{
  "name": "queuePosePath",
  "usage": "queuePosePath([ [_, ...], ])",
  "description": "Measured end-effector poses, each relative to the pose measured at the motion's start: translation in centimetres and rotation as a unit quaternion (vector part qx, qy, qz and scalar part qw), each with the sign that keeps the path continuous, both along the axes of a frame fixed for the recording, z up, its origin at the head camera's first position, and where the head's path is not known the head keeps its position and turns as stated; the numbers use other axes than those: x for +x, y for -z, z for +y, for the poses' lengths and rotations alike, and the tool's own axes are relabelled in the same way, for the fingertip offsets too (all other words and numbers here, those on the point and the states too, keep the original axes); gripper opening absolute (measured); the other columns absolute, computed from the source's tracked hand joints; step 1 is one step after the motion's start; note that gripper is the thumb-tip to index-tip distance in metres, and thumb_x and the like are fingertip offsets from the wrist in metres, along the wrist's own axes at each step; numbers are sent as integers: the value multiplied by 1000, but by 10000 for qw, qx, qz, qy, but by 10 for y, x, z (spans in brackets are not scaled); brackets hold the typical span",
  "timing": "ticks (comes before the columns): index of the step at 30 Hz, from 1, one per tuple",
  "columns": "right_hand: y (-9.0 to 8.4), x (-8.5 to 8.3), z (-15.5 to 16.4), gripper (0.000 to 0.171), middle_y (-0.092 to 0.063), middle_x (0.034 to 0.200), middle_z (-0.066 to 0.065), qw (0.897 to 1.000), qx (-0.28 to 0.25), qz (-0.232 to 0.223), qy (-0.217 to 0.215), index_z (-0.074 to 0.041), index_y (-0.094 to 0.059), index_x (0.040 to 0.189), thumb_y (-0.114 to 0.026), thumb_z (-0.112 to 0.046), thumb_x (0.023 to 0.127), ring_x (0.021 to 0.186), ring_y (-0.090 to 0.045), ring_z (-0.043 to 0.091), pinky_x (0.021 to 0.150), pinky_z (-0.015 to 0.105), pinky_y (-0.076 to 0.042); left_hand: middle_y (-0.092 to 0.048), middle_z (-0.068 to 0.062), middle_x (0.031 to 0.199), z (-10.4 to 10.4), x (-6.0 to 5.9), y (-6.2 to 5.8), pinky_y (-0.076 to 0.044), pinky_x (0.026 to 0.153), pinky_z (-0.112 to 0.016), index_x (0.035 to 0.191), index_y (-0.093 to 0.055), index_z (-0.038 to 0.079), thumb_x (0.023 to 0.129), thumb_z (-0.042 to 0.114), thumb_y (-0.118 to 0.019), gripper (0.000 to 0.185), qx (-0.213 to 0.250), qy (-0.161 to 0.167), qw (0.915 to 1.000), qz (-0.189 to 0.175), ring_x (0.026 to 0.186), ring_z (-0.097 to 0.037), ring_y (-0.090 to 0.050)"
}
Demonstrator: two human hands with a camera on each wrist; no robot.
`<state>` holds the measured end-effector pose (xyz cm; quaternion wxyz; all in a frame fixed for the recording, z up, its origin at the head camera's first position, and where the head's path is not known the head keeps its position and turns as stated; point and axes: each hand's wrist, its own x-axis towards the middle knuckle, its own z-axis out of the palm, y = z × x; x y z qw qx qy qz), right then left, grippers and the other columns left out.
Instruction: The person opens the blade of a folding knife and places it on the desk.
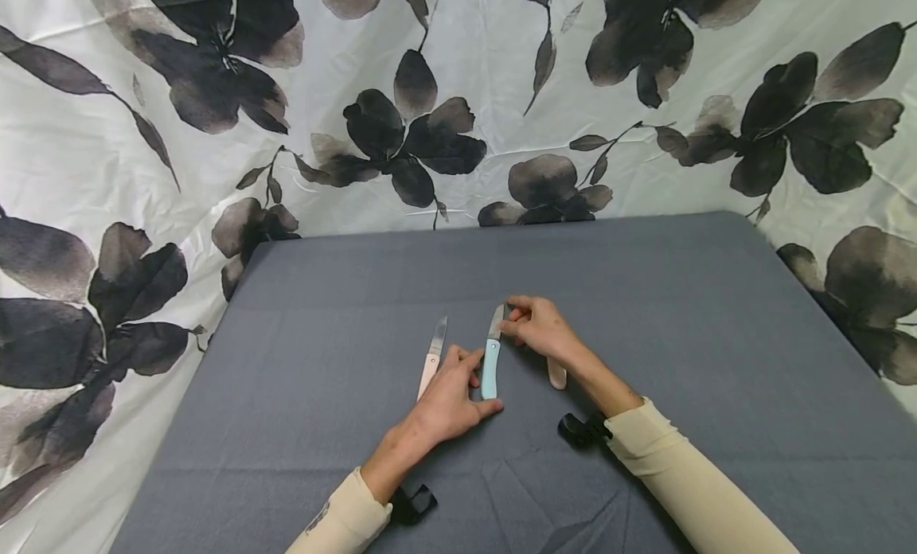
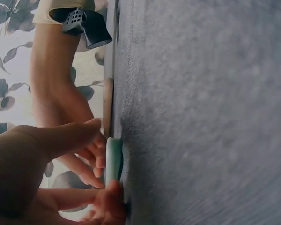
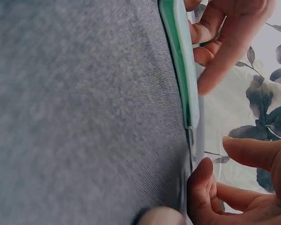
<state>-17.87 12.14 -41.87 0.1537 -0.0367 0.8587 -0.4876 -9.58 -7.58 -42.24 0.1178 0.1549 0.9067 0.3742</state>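
Observation:
A folding knife with a pale blue handle [image 1: 490, 371] lies on the grey cloth with its blade [image 1: 495, 323] out, pointing away from me. My left hand [image 1: 446, 399] is spread beside that handle, thumb near its butt end and fingers along its left side. In the left wrist view, a left fingertip [image 2: 114, 187] is right at the handle. From the right, my right hand [image 1: 544, 329] reaches to the blade, fingertips beside its point and edge. A pale pink knife [image 1: 430, 369], blade out, lies left of it. Another pinkish handle [image 1: 556, 374] shows under my right wrist, its far part hidden.
The knives lie on a large table covered in grey cloth [image 1: 322, 323], wrinkled near the front. White floral fabric [image 1: 501, 84] hangs behind and at the sides. Black wrist cameras hang below the left cuff [image 1: 414, 506] and the right cuff [image 1: 582, 431].

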Motion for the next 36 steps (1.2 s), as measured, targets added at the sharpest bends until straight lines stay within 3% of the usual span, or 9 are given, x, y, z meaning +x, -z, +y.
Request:
queuePosePath([
  [8,-5,9,15,44,-63,113,23,9982,-101,559,198,6,-57,142,-65,-11,102,86,-70,34,71,38,-60,-53,-9,117,8,0,-2,-48,76,-24,149,-55,4,91,19,-82,66,344,-250,9968,679,91,-18,-59],
  [18,-1,9,41,30,-63,120,23,9907,521,1228,259,2,-68,128,-65,-14,102,105,-66,36,86,44,-54,-59,-6,116,30,1,1,-56,87,-30,146,-58,6,96,9,-74,53,494,-75,9924,1128,101,-18,-64],
  [23,-4,8,53,29,-61,123,25,9900,716,1199,214,2,-68,128,-65,-13,103,107,-64,37,87,47,-53,-61,-4,119,42,-1,0,-56,87,-29,146,-58,8,96,10,-73,52,343,43,9922,1194,101,-15,-65],
  [36,-2,8,70,32,-65,112,23,9890,1284,722,158,3,-68,126,-69,-13,99,92,-63,29,67,32,-50,-66,-6,124,58,2,4,-55,85,-23,145,-58,4,97,10,-73,51,182,328,9943,1001,102,-13,-66],
])
